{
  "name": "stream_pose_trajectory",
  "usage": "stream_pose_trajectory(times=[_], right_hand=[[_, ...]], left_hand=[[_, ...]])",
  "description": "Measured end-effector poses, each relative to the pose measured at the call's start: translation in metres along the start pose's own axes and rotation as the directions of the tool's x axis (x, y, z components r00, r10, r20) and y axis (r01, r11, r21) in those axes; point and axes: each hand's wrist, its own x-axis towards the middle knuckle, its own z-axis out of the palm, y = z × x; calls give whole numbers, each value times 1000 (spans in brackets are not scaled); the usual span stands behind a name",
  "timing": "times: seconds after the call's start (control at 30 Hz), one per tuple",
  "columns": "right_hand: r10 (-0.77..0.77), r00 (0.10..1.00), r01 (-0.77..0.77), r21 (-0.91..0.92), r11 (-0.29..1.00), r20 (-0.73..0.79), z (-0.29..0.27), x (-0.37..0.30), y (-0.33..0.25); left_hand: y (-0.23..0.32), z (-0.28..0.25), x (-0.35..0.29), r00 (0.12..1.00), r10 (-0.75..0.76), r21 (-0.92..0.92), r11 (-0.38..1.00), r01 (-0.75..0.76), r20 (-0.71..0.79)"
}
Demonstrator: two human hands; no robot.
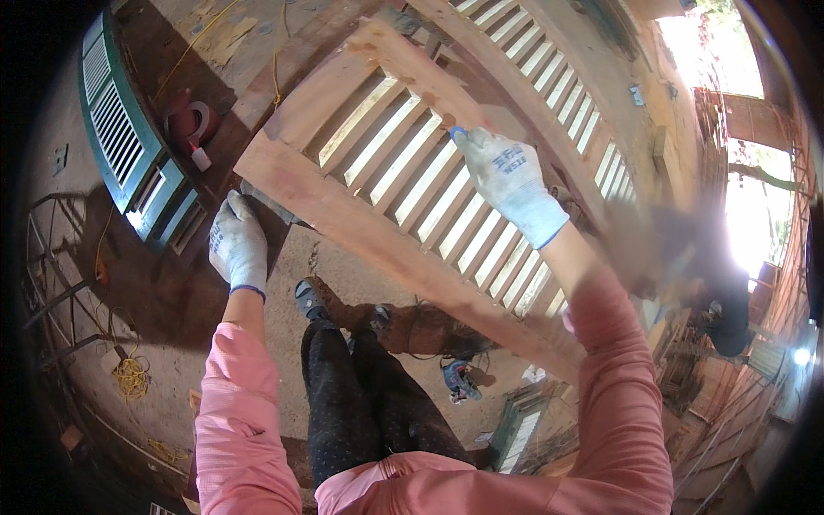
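A louvred wooden shutter panel (287, 167) lies slantwise before me, its bare reddish-brown frame set with angled slats. My right hand (506, 176), in a white knit glove, is over the far side of the slats. Its fingers are closed on a small blue object (457, 133) at the frame's inner edge; most of that object is hidden. Beside the panel's near-left corner is my left hand (238, 245), gloved alike, with fingers curled together at the dark table's edge. Whatever it may grip cannot be made out. A grey piece (270, 202) sits under that corner.
Left on the table stand a green louvred shutter (142, 184), a white bottle (200, 158) and a tape-like roll (202, 118). Another unpainted shutter (592, 154) lies beyond mine. A blurred person (687, 266) is at the right. Yellow cord (130, 376) lies coiled on the floor.
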Motion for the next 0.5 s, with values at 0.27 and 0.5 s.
stream_pose_trajectory(times=[0.27, 0.5], right_hand=[[196, 978, -189, 92, 978, -67, -3, -28, 17], [91, 996, -89, -272, 958, -6, 6, -30, 2]], left_hand=[[0, -2, -1, 999, 11, -19, 1000, -10, 34], [1, -3, -2, 999, 7, -26, 1000, -6, 38]])
